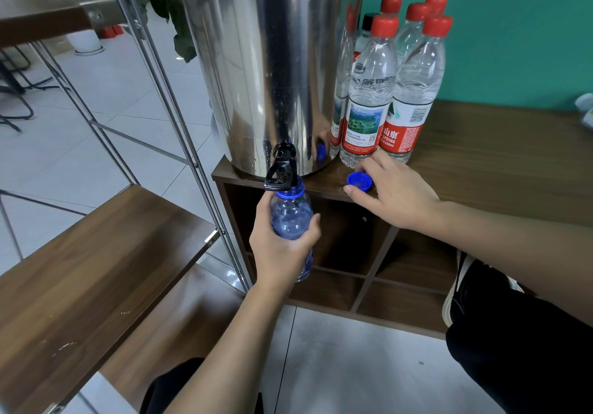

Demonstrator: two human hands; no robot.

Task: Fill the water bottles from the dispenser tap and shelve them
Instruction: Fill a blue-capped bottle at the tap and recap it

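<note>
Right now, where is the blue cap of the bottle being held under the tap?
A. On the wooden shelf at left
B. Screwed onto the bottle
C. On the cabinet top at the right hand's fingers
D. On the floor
C: the blue cap lies on the cabinet top at the right hand; the blue bottle in the left hand is open-mouthed under the tap.

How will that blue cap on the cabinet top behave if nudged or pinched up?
The blue cap lies flat with its open side up, so a nudge would probably slide it, not roll it. It looks like small thin plastic, likely very light and easy to flick off the cabinet top edge nearby. The right hand fingers sit around it; the rim should pinch firmly.
</note>
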